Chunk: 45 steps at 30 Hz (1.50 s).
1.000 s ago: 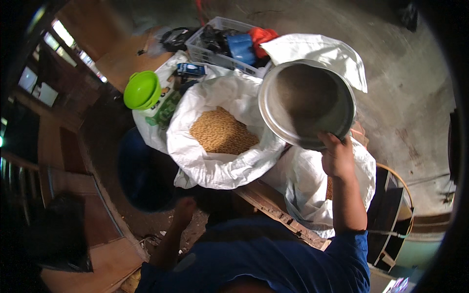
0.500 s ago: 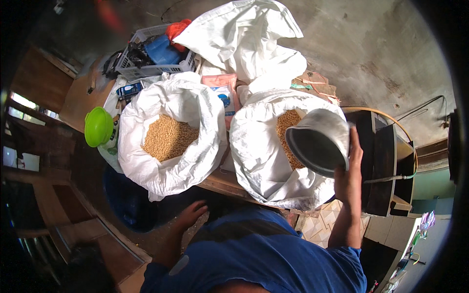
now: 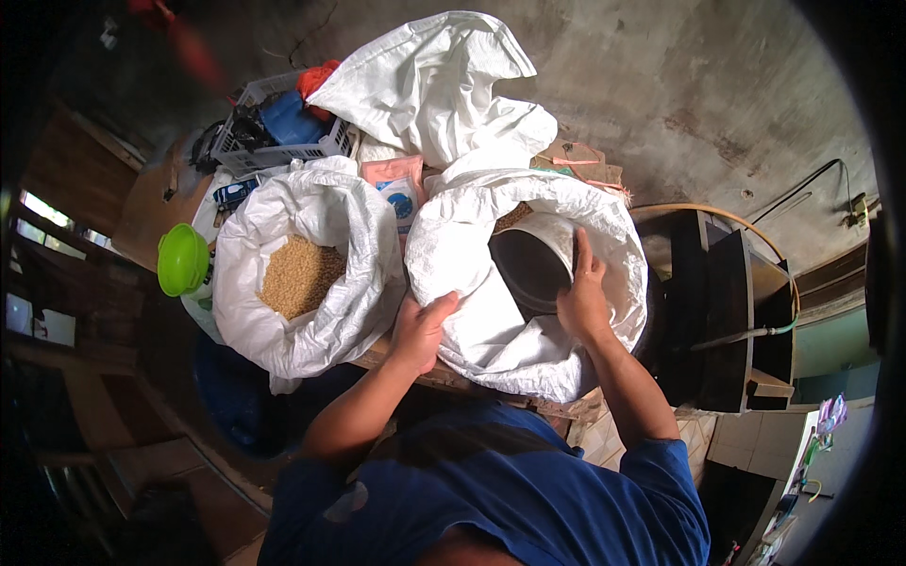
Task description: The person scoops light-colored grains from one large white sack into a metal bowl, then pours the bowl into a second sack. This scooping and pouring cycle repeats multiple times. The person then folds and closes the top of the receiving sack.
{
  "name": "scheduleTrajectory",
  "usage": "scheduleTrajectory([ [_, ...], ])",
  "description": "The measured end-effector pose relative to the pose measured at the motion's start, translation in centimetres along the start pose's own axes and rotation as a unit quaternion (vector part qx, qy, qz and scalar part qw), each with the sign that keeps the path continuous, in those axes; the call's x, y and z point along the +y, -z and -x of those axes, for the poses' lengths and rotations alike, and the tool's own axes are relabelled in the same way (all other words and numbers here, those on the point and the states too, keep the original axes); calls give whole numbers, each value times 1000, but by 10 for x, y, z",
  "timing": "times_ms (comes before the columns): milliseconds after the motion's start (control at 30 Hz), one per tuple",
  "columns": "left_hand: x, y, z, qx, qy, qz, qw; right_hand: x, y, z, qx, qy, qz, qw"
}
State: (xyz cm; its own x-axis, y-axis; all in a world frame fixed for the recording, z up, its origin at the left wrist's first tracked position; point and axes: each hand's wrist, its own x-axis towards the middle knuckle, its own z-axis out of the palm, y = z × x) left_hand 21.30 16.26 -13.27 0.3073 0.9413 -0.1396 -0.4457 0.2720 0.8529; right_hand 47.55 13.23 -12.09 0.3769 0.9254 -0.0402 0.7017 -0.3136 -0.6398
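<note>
A grey metal pot (image 3: pixel 536 257) lies tipped inside the mouth of the right white sack (image 3: pixel 481 325), its dark inside toward me. My right hand (image 3: pixel 585 294) grips the pot at its right side. Tan beans or grains (image 3: pixel 512 216) show in a small patch behind the pot; the rest is hidden by it and the folds. At that sack's near left side, my left hand (image 3: pixel 425 332) is closed on the woven cloth, thumb on top. To the left stands another open white sack (image 3: pixel 373 283) with similar tan grains (image 3: pixel 300 275) in it.
A green plastic bowl (image 3: pixel 182 260) sits at the left. Behind are a grey crate (image 3: pixel 332 143) of mixed items, a pink-and-white packet (image 3: pixel 396 184) and a large white sack (image 3: pixel 425 94). A dark shelf-like structure (image 3: pixel 722 283) with a hose stands right.
The pot has gone from above the right sack's right part down into its mouth, leftward. My left hand has come up from below the left sack to hold the right sack.
</note>
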Motion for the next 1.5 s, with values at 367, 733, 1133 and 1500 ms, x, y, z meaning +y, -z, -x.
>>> scheduleTrajectory([
  [367, 64, -23, 114, -65, 24, 8, 998, -18, 62, 23, 78, 69, 99, 990],
  [733, 50, -19, 90, 16, -14, -37, 999, -2, 10, -19, 100, 185, 176, 962],
  [1133, -39, 44, 76, 100, 31, -194, 975, -13, -21, -3, -113, 63, 42, 991],
  [1500, -76, 40, 45, 46, 148, 101, 983, -1, -40, 19, -146, 1, -71, 987],
])
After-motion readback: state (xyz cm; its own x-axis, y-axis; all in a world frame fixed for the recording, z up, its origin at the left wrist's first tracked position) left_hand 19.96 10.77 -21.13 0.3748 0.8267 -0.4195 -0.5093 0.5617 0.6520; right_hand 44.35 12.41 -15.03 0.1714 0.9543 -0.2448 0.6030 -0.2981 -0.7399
